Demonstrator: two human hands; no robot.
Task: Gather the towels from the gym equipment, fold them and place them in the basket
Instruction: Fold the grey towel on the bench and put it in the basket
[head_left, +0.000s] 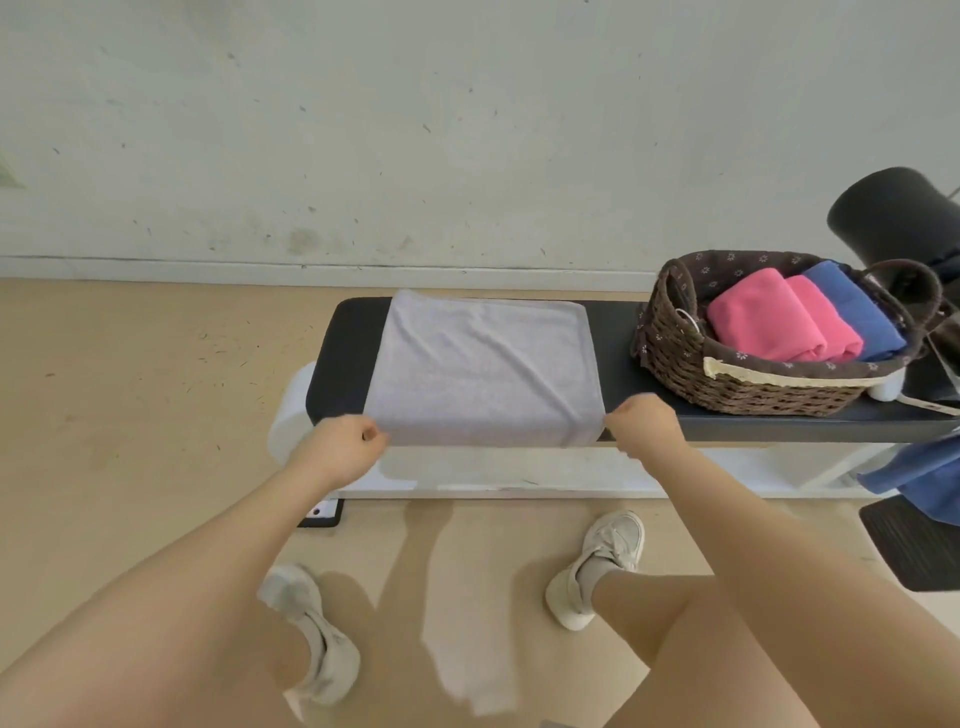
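My left hand (347, 441) and right hand (644, 422) pinch the grey towel's (485, 371) near corners; its length runs along the bench (618, 353), basket (691, 364) rightward.

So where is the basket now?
In the head view the basket stands on the bench, at its right end, right of the grey towel.

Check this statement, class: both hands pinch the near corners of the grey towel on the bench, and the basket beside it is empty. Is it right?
Not quite. The head view shows the basket holding folded pink towels and a blue towel. The rest stands: left hand and right hand pinch the grey towel on the bench.
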